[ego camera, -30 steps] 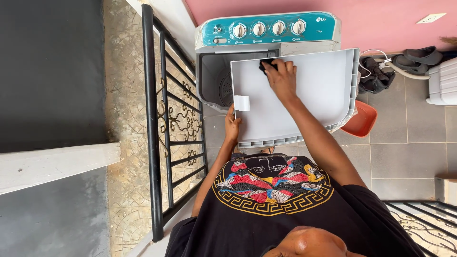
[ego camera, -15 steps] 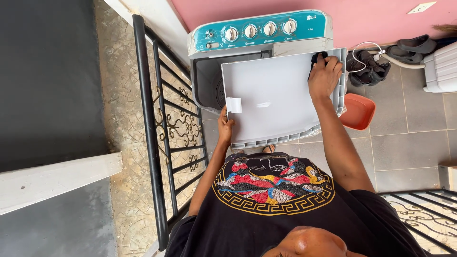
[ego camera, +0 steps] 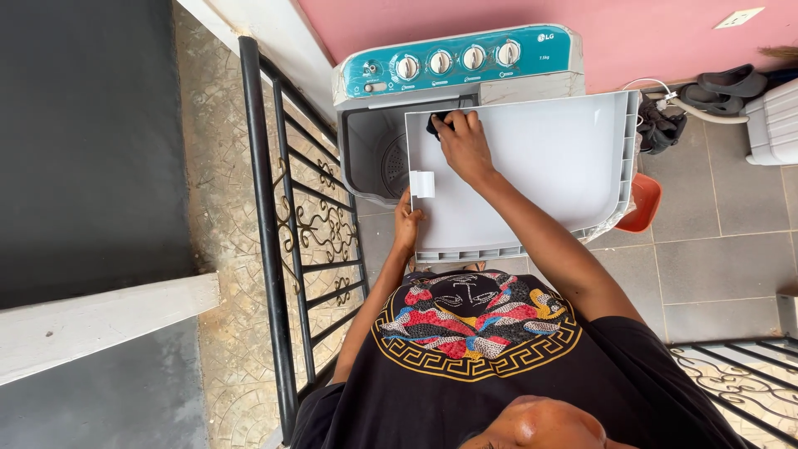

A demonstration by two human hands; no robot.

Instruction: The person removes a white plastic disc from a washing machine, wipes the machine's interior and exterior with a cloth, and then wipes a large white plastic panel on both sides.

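A home's tiled balcony or porch used for laundry: a twin-tub washing machine [ego camera: 449,91] stands against a pink wall [ego camera: 648,33], black iron railing [ego camera: 283,249] at one side, sandals [ego camera: 731,81] and an orange basin [ego camera: 642,204] on grey floor tiles [ego camera: 715,258].

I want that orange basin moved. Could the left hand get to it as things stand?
Probably not: the left hand grips the grey lid at its left edge, and the lid lies between it and the orange basin.

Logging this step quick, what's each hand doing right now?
Left hand: closed on the near edge of the grey lid, holding it up.
Right hand: closed on a dark cloth, pressed to the lid's far left corner.
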